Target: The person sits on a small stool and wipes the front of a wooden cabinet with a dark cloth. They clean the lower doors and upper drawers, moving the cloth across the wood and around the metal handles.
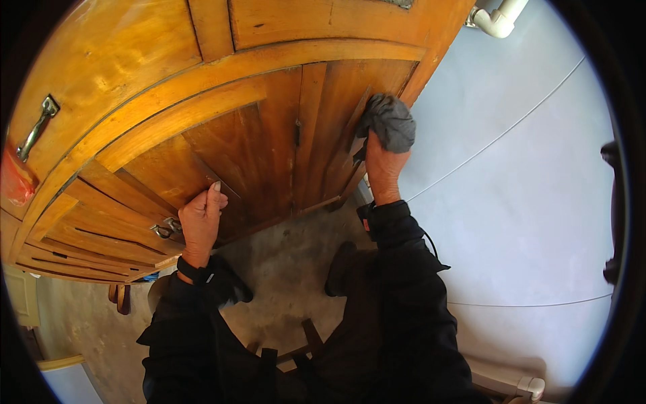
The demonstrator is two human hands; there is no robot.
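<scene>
A varnished wooden cabinet [242,146] with panelled doors stands before me. My right hand [386,164] grips a crumpled grey cloth [388,121] at the cabinet's right end, close to the wall. The cloth covers most of my fingers and seems to touch the wood. My left hand [202,214] is a loose fist with the thumb uppermost, in front of a door panel, and I see nothing in it. Whether its knuckles rest on the wood cannot be told. Just left of that fist are metal door pulls [166,228].
A pale wall [515,202] with a thin cable [497,139] rises on the right. White pipe [497,22] is fixed at its top. A metal drawer handle [38,129] and a red plastic bag [16,177] are at far left. Concrete floor [282,272] lies below, between my shoes.
</scene>
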